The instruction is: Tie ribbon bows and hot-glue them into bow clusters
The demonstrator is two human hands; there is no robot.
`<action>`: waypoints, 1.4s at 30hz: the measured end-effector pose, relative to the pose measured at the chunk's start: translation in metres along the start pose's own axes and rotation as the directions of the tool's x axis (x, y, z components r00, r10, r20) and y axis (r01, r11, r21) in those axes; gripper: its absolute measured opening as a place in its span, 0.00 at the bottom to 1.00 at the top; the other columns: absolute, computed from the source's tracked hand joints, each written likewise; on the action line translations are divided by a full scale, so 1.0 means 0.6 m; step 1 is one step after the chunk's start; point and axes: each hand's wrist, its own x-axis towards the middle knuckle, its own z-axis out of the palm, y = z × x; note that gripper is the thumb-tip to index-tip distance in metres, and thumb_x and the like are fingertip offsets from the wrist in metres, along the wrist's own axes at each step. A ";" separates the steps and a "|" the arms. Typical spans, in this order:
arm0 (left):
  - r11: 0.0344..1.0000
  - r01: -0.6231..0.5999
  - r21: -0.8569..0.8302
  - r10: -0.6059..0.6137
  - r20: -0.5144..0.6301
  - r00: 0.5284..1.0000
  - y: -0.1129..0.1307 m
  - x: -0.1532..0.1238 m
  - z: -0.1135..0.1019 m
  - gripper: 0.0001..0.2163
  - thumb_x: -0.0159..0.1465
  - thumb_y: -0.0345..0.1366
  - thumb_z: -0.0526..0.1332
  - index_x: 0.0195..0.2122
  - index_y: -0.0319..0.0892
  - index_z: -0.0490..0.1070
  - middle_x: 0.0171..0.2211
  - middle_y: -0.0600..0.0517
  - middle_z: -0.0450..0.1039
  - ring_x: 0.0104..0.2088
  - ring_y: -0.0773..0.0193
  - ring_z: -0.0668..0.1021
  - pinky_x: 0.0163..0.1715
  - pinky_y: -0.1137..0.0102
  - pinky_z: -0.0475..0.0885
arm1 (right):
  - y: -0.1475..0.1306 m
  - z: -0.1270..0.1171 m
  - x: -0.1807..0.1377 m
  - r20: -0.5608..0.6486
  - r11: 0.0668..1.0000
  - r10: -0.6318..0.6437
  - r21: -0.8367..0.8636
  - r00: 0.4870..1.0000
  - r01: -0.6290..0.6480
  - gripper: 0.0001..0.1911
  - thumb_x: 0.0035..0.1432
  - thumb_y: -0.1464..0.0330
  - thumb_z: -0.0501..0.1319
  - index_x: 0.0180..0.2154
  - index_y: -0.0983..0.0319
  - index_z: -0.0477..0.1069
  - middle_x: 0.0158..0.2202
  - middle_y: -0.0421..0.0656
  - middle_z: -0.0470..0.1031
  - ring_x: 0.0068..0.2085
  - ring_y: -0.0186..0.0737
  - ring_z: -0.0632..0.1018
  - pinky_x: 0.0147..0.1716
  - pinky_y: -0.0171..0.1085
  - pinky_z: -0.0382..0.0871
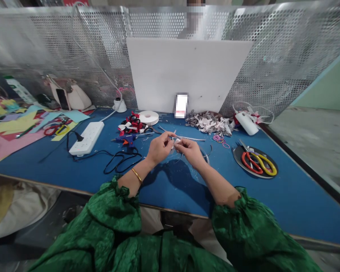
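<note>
Near the middle of the blue table, my left hand [159,147] and my right hand [190,151] meet with fingertips pinched. A small white ribbon piece [177,141] is between them, held from both sides; its exact shape is partly hidden by the fingers. Thin pale strips [191,138] lie on the table just behind my hands. Left of my left hand rests a blue glue gun [127,139] with an orange trigger. Beyond it are a heap of red, black and white bows [130,125] and a white ribbon roll [149,117].
Grey and white bows [211,122] are piled behind my right hand, near elastic bands [219,139]. Scissors [259,163] lie on a dark round plate [238,158] at right. A power strip [87,138], black cable [116,163] and coloured paper [19,132] occupy the left. A white board [187,71] stands behind.
</note>
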 end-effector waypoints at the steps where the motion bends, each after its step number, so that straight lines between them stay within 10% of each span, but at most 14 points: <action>1: 1.000 -0.001 -0.010 0.001 -0.007 1.000 0.001 0.000 0.000 0.11 0.62 0.34 0.58 0.45 0.43 0.72 0.23 0.57 0.70 0.22 0.68 0.69 0.28 0.72 0.62 | -0.001 0.001 -0.001 0.011 0.999 0.012 0.034 1.000 -0.013 0.11 0.49 0.61 0.64 0.24 0.62 0.71 0.20 0.37 0.69 0.24 0.33 0.66 0.27 0.34 0.58; 8: 0.969 0.077 -0.235 -0.113 -0.141 0.984 -0.004 0.006 0.004 0.11 0.61 0.41 0.62 0.40 0.41 0.74 0.35 0.50 0.75 0.26 0.69 0.70 0.30 0.72 0.65 | -0.008 0.004 -0.006 -0.060 0.966 0.108 0.240 0.992 -0.091 0.12 0.45 0.61 0.68 0.24 0.61 0.71 0.20 0.37 0.69 0.24 0.32 0.68 0.27 0.33 0.61; 14: 0.749 0.350 -0.562 -0.311 0.169 0.935 -0.011 0.005 0.025 0.15 0.52 0.47 0.69 0.30 0.37 0.77 0.26 0.51 0.76 0.28 0.66 0.73 0.33 0.70 0.67 | -0.012 0.001 -0.005 -0.174 0.927 0.191 0.355 0.966 -0.119 0.12 0.42 0.61 0.69 0.26 0.61 0.73 0.22 0.37 0.72 0.24 0.31 0.70 0.27 0.33 0.63; 25: 0.769 0.314 -0.557 -0.343 0.055 0.938 0.006 -0.001 0.027 0.11 0.52 0.42 0.68 0.23 0.39 0.77 0.21 0.52 0.74 0.24 0.68 0.72 0.28 0.72 0.66 | 0.004 0.002 -0.007 -0.214 0.992 -0.052 -0.125 0.976 0.025 0.08 0.53 0.64 0.61 0.27 0.61 0.72 0.22 0.39 0.72 0.24 0.34 0.69 0.26 0.34 0.61; 42: 0.706 0.371 -0.604 -0.452 0.019 0.892 0.005 -0.007 0.046 0.09 0.51 0.39 0.68 0.23 0.38 0.74 0.16 0.55 0.69 0.19 0.71 0.67 0.22 0.74 0.61 | -0.004 0.003 -0.012 -0.221 0.979 -0.031 -0.202 0.975 -0.014 0.11 0.52 0.63 0.62 0.23 0.62 0.71 0.18 0.38 0.68 0.21 0.33 0.67 0.23 0.34 0.57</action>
